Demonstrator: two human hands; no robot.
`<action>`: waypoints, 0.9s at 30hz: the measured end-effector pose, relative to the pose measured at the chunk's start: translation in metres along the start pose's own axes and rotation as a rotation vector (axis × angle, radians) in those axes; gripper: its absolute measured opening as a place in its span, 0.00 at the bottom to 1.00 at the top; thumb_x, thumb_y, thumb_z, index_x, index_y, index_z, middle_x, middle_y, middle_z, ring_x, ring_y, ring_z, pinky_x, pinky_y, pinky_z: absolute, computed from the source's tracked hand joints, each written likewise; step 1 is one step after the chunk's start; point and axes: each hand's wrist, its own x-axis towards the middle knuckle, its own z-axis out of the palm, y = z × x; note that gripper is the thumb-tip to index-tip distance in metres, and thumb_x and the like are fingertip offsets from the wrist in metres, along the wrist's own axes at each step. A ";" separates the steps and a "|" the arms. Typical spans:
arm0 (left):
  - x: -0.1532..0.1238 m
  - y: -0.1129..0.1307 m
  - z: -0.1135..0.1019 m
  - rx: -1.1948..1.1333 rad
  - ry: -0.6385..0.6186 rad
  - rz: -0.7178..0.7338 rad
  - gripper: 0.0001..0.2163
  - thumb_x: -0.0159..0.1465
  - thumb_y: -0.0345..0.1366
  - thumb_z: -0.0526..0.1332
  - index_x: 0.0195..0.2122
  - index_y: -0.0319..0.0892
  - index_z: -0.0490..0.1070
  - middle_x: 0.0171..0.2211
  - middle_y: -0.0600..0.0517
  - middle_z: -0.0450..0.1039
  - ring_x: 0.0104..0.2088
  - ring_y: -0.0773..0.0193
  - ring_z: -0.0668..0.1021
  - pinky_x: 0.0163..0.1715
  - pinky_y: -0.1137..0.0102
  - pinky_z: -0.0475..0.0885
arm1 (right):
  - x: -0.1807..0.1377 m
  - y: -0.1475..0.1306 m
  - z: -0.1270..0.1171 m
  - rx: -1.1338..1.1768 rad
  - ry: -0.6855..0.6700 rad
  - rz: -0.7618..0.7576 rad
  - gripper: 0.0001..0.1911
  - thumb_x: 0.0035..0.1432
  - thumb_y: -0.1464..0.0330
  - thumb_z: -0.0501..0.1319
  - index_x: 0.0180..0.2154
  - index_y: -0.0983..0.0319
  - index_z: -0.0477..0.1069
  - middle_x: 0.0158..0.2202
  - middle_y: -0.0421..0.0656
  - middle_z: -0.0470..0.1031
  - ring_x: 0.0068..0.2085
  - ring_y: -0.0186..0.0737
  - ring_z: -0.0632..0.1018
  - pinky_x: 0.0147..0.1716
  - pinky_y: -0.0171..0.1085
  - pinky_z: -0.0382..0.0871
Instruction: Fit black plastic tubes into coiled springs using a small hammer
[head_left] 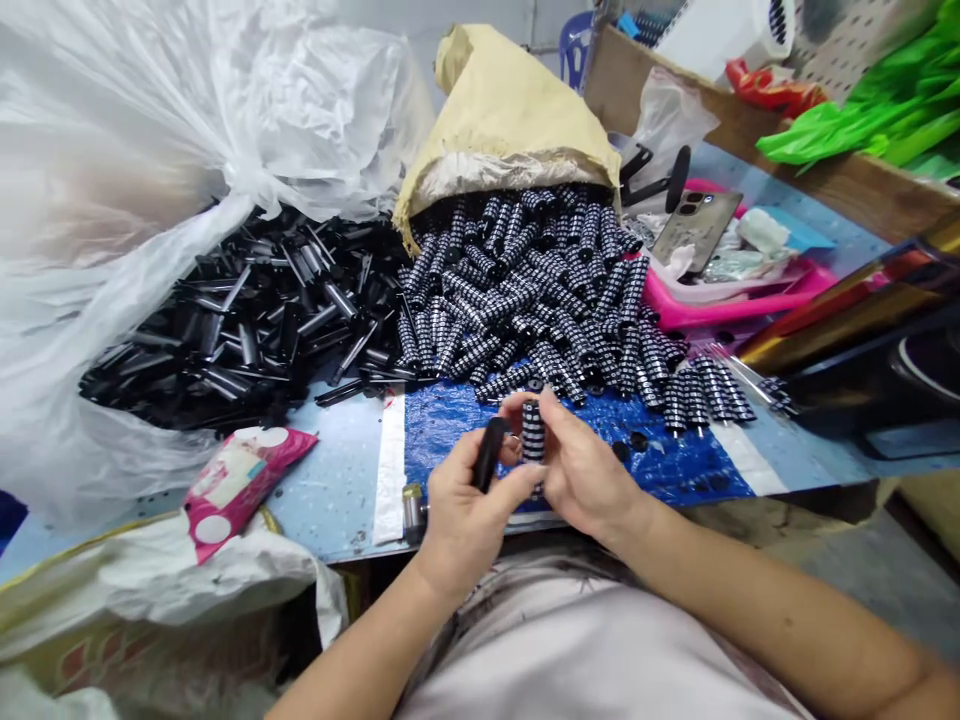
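My right hand (589, 475) is closed on a short black cylinder with rows of white marks (533, 432), held upright above the table's front edge. A dark, rounded black plastic piece (490, 455) is gripped in my left hand (465, 510). My left thumb reaches across to the lower end of the cylinder, so both hands are close together. Behind them lies a large heap of the same black-and-white cylinders (525, 290). Farther left is a pile of glossy black plastic pieces (300, 290).
A yellow sack (517, 100) opens onto the cylinders, and a clear plastic bag (150, 250) surrounds the black pieces. A pink tray (712, 312) holding a phone (697, 230) stands right. A pink packet (247, 485) and small metal-ended fitting (413, 512) lie left near the edge.
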 end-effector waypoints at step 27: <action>-0.002 0.003 -0.025 -0.435 0.003 -0.412 0.21 0.50 0.49 0.75 0.40 0.41 0.80 0.33 0.49 0.79 0.34 0.59 0.79 0.34 0.69 0.75 | -0.008 0.008 -0.024 -1.209 -0.404 -1.177 0.48 0.61 0.53 0.65 0.69 0.72 0.48 0.62 0.65 0.63 0.67 0.54 0.64 0.63 0.48 0.67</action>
